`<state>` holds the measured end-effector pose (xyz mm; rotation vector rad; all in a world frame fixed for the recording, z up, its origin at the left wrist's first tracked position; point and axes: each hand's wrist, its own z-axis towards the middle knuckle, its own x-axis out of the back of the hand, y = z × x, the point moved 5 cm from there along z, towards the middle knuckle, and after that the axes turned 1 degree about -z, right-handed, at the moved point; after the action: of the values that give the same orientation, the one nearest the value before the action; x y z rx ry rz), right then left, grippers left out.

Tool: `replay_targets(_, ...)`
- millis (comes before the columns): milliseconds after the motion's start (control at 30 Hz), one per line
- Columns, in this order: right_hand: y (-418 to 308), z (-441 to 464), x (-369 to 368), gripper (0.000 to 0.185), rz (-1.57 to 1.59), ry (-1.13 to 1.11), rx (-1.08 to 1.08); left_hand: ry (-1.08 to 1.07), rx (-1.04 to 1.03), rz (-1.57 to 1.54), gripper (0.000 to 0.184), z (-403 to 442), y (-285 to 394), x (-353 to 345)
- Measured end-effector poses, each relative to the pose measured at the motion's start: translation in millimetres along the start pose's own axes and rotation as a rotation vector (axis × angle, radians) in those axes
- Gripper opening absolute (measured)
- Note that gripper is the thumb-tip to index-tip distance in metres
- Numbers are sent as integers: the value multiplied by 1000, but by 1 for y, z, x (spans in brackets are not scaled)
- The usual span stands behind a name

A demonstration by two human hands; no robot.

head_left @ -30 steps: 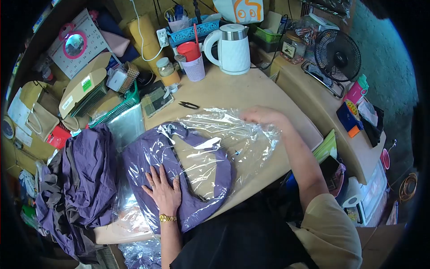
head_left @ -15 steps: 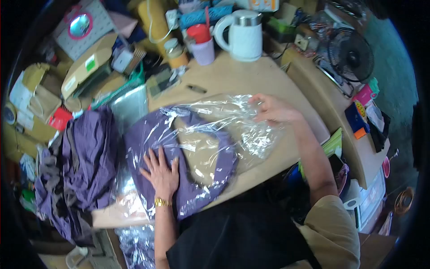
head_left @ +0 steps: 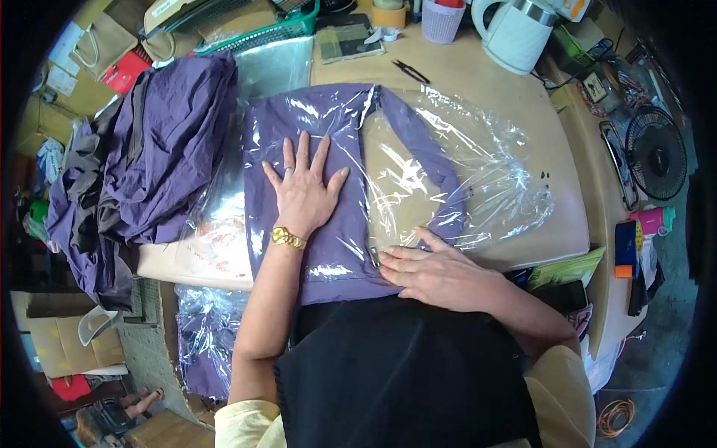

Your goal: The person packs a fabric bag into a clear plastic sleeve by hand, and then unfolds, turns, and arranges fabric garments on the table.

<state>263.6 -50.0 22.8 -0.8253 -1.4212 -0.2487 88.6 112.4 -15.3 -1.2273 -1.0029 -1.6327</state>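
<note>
A folded purple garment (head_left: 321, 261) lies inside a clear plastic bag (head_left: 493, 160) on the tan table (head_left: 523, 86). Spread flat on the bagged garment is my left hand (head_left: 305, 190), fingers apart, a gold watch at the wrist. My right hand (head_left: 433, 272) rests on the bag at the garment's lower right edge, fingers extended and holding nothing visible. One narrow purple part of the garment curves to the right under the plastic. The bag's right end lies flat beyond it.
Loose purple garments (head_left: 168, 142) are piled at the left. Black snips (head_left: 411, 72) lie behind the bag, near a white kettle (head_left: 517, 36) and a lilac cup (head_left: 443, 21). A fan (head_left: 656, 153) stands at the right. Bagged purple items (head_left: 209, 343) sit below the table's left edge.
My right hand has let go of the bag's right end and moved to the garment's lower edge. My left hand stays on the garment. The garment looks straighter, and the view has shifted.
</note>
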Motion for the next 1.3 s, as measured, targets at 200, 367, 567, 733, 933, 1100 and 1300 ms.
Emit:
replay_targets(200,38,8,59,44,272,-159,-206,-96,0,-84,64,6,13,14)
replay_targets(367,122,2,81,51,-250,360,-563,61,-19,16,67,24,6,31)
replay_targets(567,176,-45,60,62,-426,441,-822,21,55,54,60,26,-23,21)
replay_targets(733,158,-103,87,68,176,830,-1094,187,313,-170,65,-29,-81,91)
replay_targets(933,193,-66,78,60,285,732,-547,242,307,-369,68,-49,-74,56)
replay_targets(1100,229,-122,215,31,744,1172,-356,143,340,-914,28,-60,-73,57)
replay_targets(1300,117,15,305,28,730,902,48,345,546,-860,27,-198,-124,133)
